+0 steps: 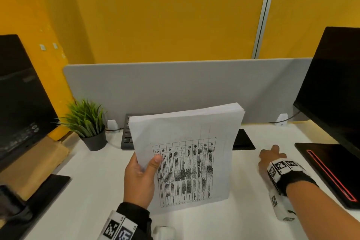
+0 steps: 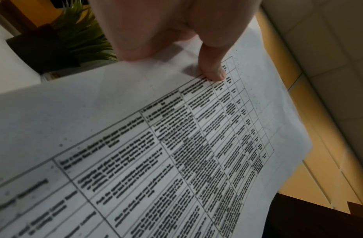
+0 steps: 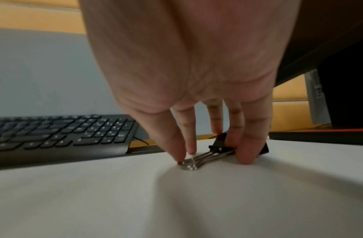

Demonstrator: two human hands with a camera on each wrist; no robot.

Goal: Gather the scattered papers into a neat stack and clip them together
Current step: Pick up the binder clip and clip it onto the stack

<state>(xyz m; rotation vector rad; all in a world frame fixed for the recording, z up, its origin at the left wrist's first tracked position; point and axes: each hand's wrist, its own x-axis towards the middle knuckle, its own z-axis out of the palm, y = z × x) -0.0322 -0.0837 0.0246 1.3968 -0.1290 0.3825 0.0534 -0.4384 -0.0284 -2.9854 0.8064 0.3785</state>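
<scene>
White table (image 1: pixel 97 191) carries a black keyboard (image 3: pixel 60 130). Nearer than it, the left hand (image 1: pixel 139 179) grips the paper stack (image 1: pixel 187 154), thumb on top. Right of the stack, the right hand (image 3: pixel 196 122) pinches a black binder clip (image 3: pixel 217 152) on the table.

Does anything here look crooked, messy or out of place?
Only slightly: the paper stack in the left hand is tilted, and its top edges fan a little instead of lining up. The right hand is at a binder clip on the desk. Nothing looks spilled or damaged.

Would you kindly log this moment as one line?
left hand: holds paper stack upright | right hand: pinching binder clip on desk | stack: unclipped
</scene>
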